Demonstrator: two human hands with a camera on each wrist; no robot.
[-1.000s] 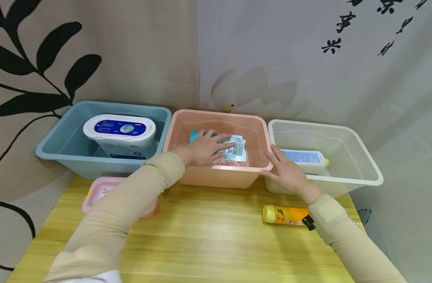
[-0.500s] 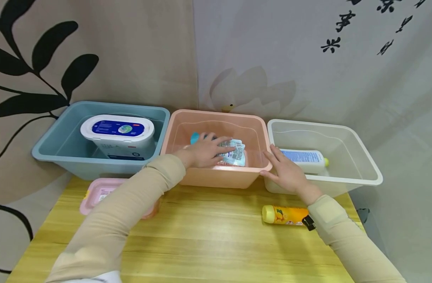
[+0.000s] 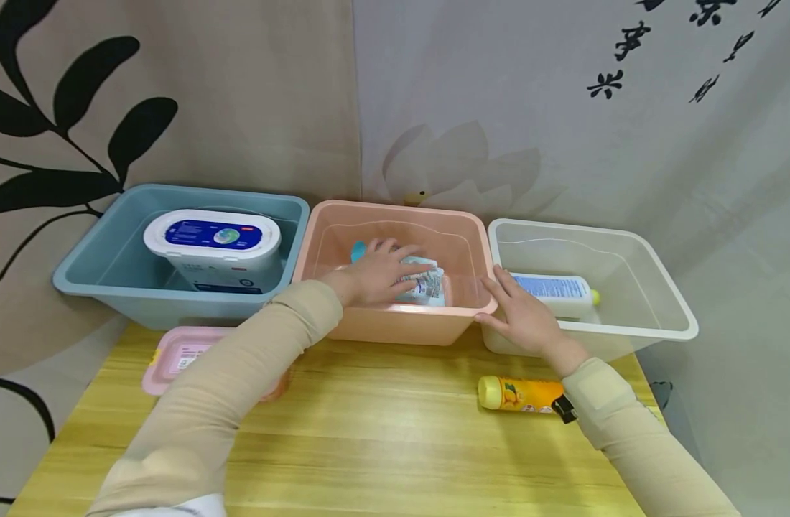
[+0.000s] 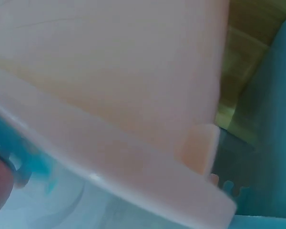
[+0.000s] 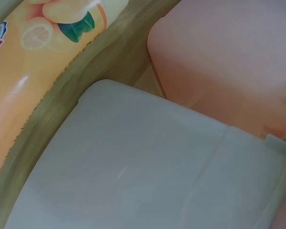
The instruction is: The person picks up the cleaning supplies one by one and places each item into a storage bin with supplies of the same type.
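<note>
My left hand (image 3: 378, 273) reaches over the front rim into the pink bin (image 3: 472, 251). Its spread fingers lie over a light-blue and white pouch (image 3: 427, 287) with small print; a blue piece (image 3: 358, 251) shows beyond the hand. How firmly the fingers touch the pouch is hidden. My right hand (image 3: 524, 312) rests with extended fingers where the pink bin and the white bin (image 3: 653, 287) meet at their front rims. Inside the white bin lies a white bottle (image 3: 556, 291) with a blue label and yellow-green cap.
At left stands a blue bin (image 3: 110, 266) with a white lidded tub (image 3: 214, 251) inside. A pink-lidded box (image 3: 182, 352) sits partly under my left forearm. A yellow-capped orange bottle (image 3: 524, 393) lies on the wooden table (image 3: 395, 431) beside my right wrist.
The pouch has sunk slightly lower in the pink bin under my left hand, and less of it shows. My right hand stays at the rims. The view has shifted a little.
</note>
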